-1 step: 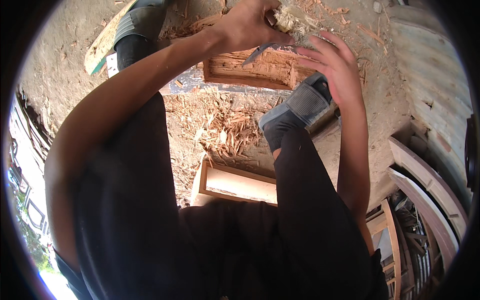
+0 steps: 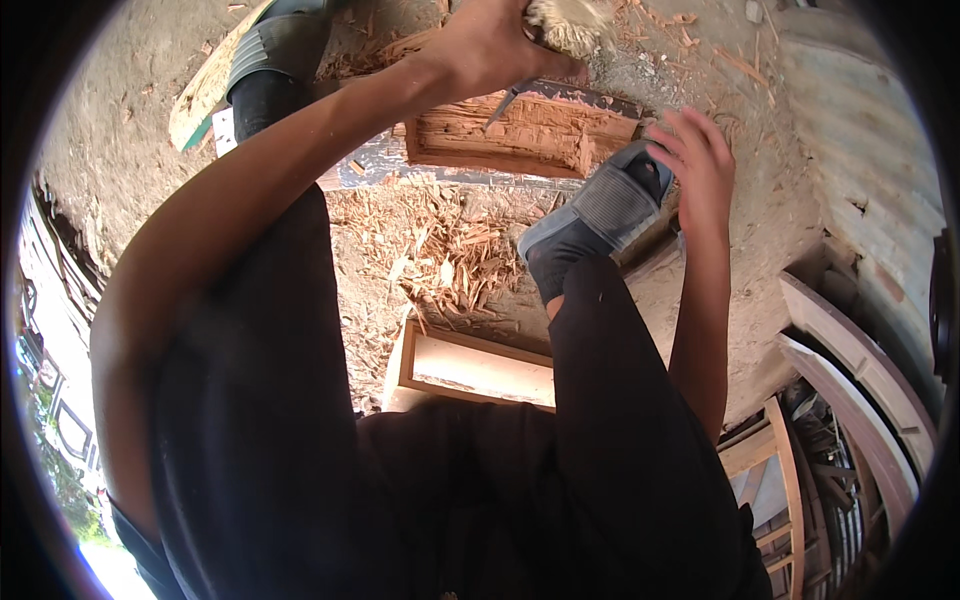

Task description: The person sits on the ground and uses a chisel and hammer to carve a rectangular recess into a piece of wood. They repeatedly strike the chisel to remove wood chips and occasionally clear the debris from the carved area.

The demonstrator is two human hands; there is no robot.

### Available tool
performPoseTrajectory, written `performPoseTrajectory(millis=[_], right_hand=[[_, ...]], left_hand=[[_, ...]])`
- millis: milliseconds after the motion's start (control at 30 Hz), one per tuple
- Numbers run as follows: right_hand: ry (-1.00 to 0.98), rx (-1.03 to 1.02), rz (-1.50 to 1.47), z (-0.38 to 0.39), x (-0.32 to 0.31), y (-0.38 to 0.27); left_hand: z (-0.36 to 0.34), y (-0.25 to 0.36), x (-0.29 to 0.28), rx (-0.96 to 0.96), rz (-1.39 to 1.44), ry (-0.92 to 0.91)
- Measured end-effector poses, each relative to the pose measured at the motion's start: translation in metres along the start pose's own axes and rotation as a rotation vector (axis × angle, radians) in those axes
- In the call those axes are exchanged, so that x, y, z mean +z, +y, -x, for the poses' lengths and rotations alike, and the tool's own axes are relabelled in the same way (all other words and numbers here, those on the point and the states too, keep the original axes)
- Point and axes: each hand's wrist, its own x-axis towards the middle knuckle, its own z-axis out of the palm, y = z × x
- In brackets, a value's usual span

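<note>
My left hand (image 2: 490,50) is closed around a chisel at the top of the view. The chisel's frayed, pale wooden handle end (image 2: 572,25) sticks out past my fingers. Its dark blade (image 2: 508,103) slants down over a rectangular recess (image 2: 490,135) cut in a wooden board (image 2: 370,170). The recess is rough and reddish inside. Beside the board's right end, my right hand (image 2: 698,165) hangs above the sandal on my right foot, fingers loosely bent and apart, holding nothing.
My sandalled feet (image 2: 608,200) rest on either side of the recess. Wood chips (image 2: 455,250) cover the ground between my legs, with a wooden frame (image 2: 475,365) nearer me. Corrugated metal sheet (image 2: 860,140) and stacked boards (image 2: 850,390) stand at right.
My right hand has moved right and nearer me, away from the chisel. My left hand has shifted slightly left with the chisel, whose blade is turned a little.
</note>
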Motion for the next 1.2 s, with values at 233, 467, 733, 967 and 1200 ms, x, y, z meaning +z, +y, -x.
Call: performPoseTrajectory(millis=[233,467,733,967,1200], right_hand=[[0.489,0.392,0.377,0.075,-0.179,0.191],[0.371,0.569,0.564,0.077,-0.128,0.217],[0.216,0.527,-0.233,0.06,-0.151,0.254],[-0.049,0.268,-1.38,0.043,-0.153,0.195],[0.18,0.538,-0.782,0.022,-0.196,0.169]], left_hand=[[-0.02,-0.053,0.0,0.031,0.244,0.232],[-0.019,-0.058,-0.014,-0.016,-0.117,0.003],[-0.011,-0.057,-0.002,0.003,-0.296,0.064],[-0.021,-0.069,-0.012,0.026,-0.151,-0.016],[-0.035,-0.079,-0.011,0.013,-0.131,-0.096]])
